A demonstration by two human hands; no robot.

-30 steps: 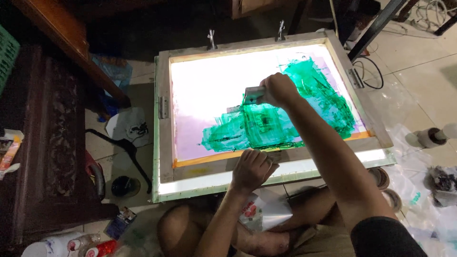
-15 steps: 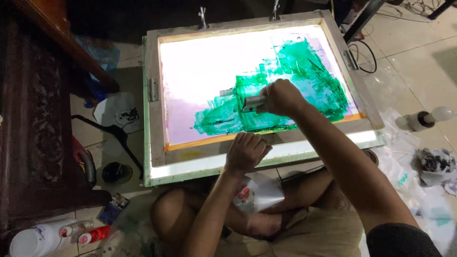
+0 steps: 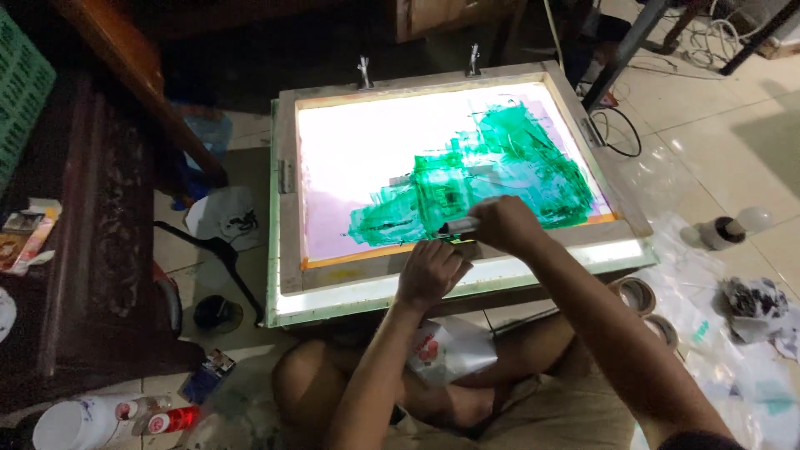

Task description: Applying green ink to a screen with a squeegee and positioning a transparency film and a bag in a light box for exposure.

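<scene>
A dim room lit mostly from below by a glowing screen frame (image 3: pixel 454 179), its white centre overexposed, while the left furniture sinks into shadow and the tiled floor (image 3: pixel 733 142) stays softly lit.

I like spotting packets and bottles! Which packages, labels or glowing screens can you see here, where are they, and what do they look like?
Lit printing screen: floor, middle; wooden frame, glowing white-pink, smeared green.
White bottle: bottom left corner; round, lying down.
Small red-labelled bottle: beside the white one.
Plastic packet: on the person's lap; whitish, red print.
Small dark packet: floor, near the knee.
Tape rolls: floor, right; brown rings.
</scene>
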